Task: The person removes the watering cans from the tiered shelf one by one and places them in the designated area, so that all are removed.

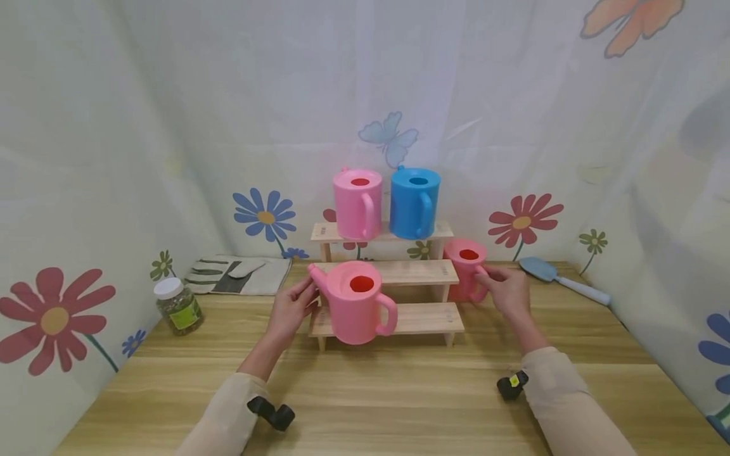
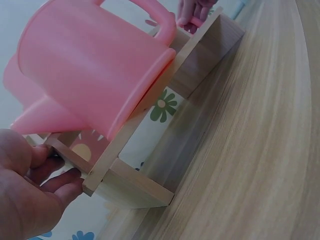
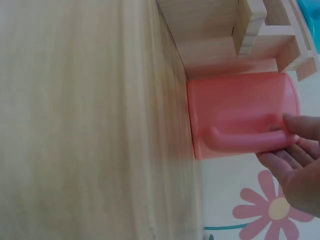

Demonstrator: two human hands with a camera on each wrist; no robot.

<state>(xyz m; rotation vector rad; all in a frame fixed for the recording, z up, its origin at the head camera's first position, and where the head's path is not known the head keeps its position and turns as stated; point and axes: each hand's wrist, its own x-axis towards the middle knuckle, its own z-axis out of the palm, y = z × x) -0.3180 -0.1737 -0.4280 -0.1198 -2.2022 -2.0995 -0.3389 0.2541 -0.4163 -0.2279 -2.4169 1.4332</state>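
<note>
A pink watering can [image 1: 355, 310] stands on the lowest step of a wooden three-step stand [image 1: 424, 318], its spout pointing left. My left hand [image 1: 291, 308] is beside that spout, at the stand's left end. In the left wrist view its loosely bent fingers [image 2: 65, 187] lie against or close to the wooden side; contact is unclear. My right hand [image 1: 509, 291] pinches the handle of a second, redder pink watering can [image 1: 461, 266]. In the right wrist view, this can [image 3: 240, 107] is upright on the table against the stand's right side.
On the top step are a light pink watering can [image 1: 353, 206] and a blue one [image 1: 406, 206]. Gardening gloves [image 1: 274, 275] and a white-lidded jar [image 1: 181, 310] lie and stand at left. A blue trowel [image 1: 542, 271] lies at right, near the flowered curtain [image 1: 456, 126].
</note>
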